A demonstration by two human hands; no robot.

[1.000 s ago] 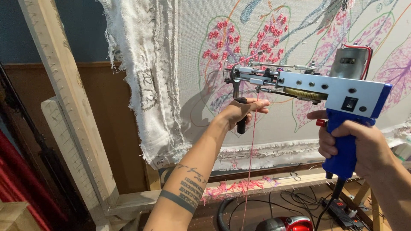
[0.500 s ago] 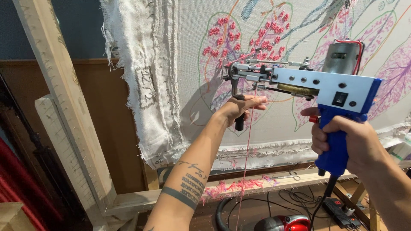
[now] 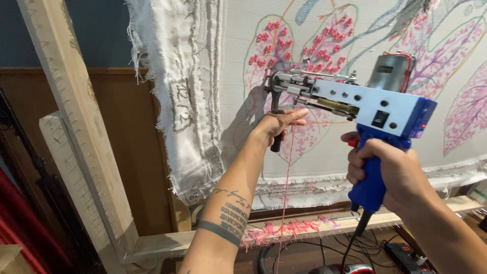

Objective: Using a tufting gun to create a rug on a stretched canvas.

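Observation:
A blue and white tufting gun (image 3: 375, 109) points left at a stretched white cloth (image 3: 355, 76) with pink tufted leaf shapes. My right hand (image 3: 388, 170) is closed around the gun's blue rear handle. My left hand (image 3: 278, 126) grips the black front handle under the gun's nose, with the fingers stretched forward. The gun's tip sits close to the cloth near a pink leaf. A pink yarn strand (image 3: 285, 187) hangs down from the gun past my left forearm.
A slanted wooden frame post (image 3: 76, 127) stands at the left, with frayed cloth edges (image 3: 177, 91) hanging over it. The frame's bottom rail (image 3: 284, 236) carries pink yarn scraps. Cables and a power strip (image 3: 406, 251) lie on the floor below.
The gun and both hands have shifted slightly left and down along the cloth. Both grips are unchanged.

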